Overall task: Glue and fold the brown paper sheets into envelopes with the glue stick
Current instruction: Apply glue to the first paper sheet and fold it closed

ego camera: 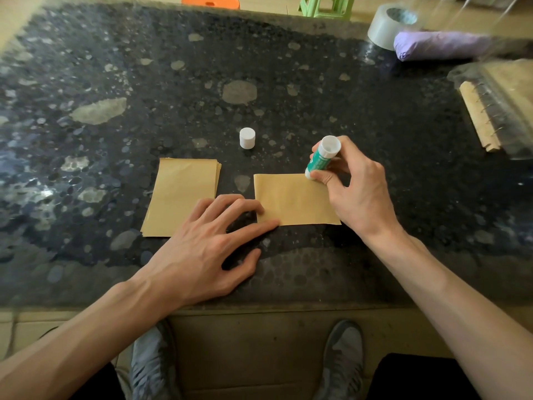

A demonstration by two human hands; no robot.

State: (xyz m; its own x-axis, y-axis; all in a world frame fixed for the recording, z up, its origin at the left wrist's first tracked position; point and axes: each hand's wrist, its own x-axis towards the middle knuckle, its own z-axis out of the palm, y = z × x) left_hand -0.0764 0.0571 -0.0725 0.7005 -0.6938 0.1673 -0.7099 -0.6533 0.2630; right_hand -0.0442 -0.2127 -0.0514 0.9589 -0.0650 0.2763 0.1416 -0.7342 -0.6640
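Note:
A single brown paper sheet [294,200] lies flat on the dark speckled table [173,90]. My right hand [357,192] grips a green and white glue stick [321,158], its tip down on the sheet's far right corner. My left hand [207,243] lies flat with straight fingers, the fingertips pressing the sheet's near left corner. A small stack of brown sheets [181,197] lies to the left, partly under my left hand. The white glue cap [247,138] stands upright on the table beyond the papers.
At the far right are a roll of clear tape [389,26], a purple bundle [441,47] and a plastic-wrapped wooden piece [478,116]. Orange [210,1] and green stools [327,7] stand behind the table. My shoes [343,359] show below the table edge.

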